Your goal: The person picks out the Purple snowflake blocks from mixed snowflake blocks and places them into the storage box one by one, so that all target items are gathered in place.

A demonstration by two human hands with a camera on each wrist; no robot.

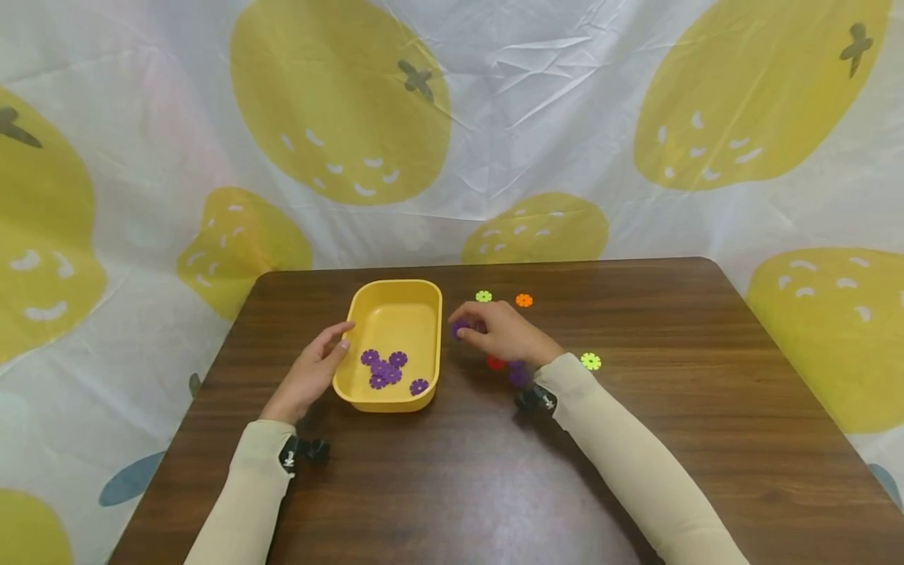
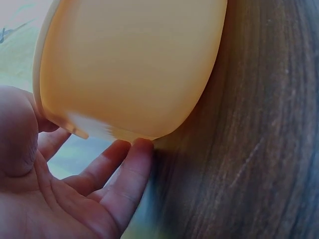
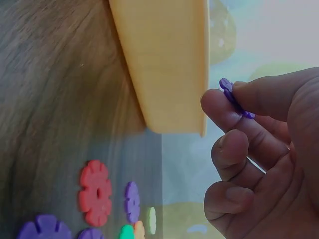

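A yellow plastic tray [image 1: 387, 406] stands on the table, with several purple snowflake discs [image 1: 381, 370] lying toward its near end. At its left side my left hand [image 1: 308, 378] holds the tray, thumb at the rim and fingertips against the outer wall [image 2: 134, 74]. Just off the tray's right rim, my right hand [image 1: 508, 333] pinches a purple snowflake disc [image 3: 230, 95] between thumb and index finger. The other fingers of that hand are curled, with nothing in them.
Loose discs lie on the wooden table [image 1: 671, 439] right of the tray: a red disc [image 3: 94, 193], purple discs [image 1: 519, 375], an orange disc [image 1: 524, 300] and lime-green discs [image 1: 591, 361]. The right forearm passes over this side. A lemon-print cloth [image 1: 551, 141] hangs behind the table.
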